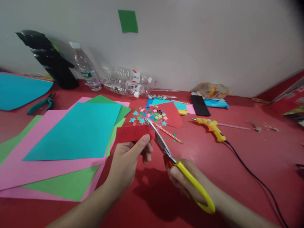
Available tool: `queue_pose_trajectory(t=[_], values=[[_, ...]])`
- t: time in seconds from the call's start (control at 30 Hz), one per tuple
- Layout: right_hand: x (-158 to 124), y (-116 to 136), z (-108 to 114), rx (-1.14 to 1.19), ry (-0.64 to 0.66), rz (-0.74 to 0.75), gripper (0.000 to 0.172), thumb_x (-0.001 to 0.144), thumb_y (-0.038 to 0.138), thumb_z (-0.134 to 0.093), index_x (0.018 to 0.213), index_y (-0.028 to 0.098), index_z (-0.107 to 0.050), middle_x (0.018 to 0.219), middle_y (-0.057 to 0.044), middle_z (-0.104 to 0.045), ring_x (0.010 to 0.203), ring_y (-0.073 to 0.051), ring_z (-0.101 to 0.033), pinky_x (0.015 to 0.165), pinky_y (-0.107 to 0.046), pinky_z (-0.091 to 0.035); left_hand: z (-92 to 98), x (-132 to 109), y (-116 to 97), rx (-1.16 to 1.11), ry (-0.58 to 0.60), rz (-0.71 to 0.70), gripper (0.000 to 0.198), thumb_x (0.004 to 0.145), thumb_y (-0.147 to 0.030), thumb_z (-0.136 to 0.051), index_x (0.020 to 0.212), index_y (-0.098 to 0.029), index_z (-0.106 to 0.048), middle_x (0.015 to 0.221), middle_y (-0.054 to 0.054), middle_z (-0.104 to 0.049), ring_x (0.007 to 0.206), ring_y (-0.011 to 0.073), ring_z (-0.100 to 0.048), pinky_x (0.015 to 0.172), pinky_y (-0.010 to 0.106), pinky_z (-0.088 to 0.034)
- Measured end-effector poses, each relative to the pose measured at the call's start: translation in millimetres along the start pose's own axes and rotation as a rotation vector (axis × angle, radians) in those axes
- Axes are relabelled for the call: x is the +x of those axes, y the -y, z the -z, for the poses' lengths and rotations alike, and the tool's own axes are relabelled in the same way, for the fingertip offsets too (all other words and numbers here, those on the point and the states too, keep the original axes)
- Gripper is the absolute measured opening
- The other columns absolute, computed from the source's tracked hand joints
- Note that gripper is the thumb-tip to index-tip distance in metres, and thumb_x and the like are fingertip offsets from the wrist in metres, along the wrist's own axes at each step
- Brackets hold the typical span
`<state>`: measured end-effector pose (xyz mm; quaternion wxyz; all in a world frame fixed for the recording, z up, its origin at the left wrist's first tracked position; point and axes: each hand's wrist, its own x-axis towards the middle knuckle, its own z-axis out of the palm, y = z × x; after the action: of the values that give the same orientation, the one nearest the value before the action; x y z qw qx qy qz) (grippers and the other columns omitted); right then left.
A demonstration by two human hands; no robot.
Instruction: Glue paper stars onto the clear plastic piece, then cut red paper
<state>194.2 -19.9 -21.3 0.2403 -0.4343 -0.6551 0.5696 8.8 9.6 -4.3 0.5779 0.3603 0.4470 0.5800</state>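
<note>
A strip of red paper (130,133) is pinched between the thumb and fingers of my left hand (128,161). My right hand (182,177) is closed round the handles of a pair of scissors (163,145), one of them yellow. Their metal blades point up and left, at the right end of the strip. Whether the blades are cutting into the paper, I cannot tell. Just beyond the blade tips lies a heap of small paper stars (152,114) in several colours. A patterned pencil-like stick (169,133) rests in front of the stars.
Sheets of coloured paper (78,133) overlap on the left, with green-handled pliers (42,104) behind them. Plastic bottles (128,84) and a black spray-type bottle (52,60) line the wall. To the right are a yellow glue gun (211,126), its black cord, and a black phone (200,105).
</note>
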Motion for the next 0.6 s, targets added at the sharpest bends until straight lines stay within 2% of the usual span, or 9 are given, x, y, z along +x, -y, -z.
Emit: queue_pose_trajectory(t=[0.3,0.5,0.6], values=[[0,0,6,0.011,0.033,0.027,0.051,0.092,0.067,-0.041,0.069,0.021,-0.036,0.057,0.007,-0.034,0.050,-0.007,-0.030,0.046,-0.022,-0.020,5.5,2,-6,0.006,0.042,-0.041,0.021,0.080,-0.024,-0.065,0.061,-0.016,-0.064,0.052,-0.002,-0.064,0.039,0.0060,-0.053,0.038,0.015,-0.041],[2,1,6,0.005,0.056,-0.014,0.054,0.089,0.071,-0.040,0.069,0.021,-0.035,0.057,0.007,-0.034,0.050,-0.007,-0.029,0.045,-0.022,-0.019,8.4,9,-10,-0.005,-0.032,-0.062,0.018,0.083,-0.023,-0.062,0.068,-0.019,-0.054,0.053,-0.004,-0.063,0.041,0.0066,-0.053,0.039,0.015,-0.039],[2,1,4,-0.002,0.041,-0.025,0.055,0.089,0.072,-0.039,0.068,0.021,-0.035,0.056,0.007,-0.033,0.049,-0.007,-0.029,0.045,-0.023,-0.018,9.2,9,-8,0.010,0.023,-0.045,0.015,0.087,-0.026,-0.058,0.074,-0.018,-0.056,0.061,-0.003,-0.065,0.045,0.0084,-0.056,0.043,0.018,-0.043]])
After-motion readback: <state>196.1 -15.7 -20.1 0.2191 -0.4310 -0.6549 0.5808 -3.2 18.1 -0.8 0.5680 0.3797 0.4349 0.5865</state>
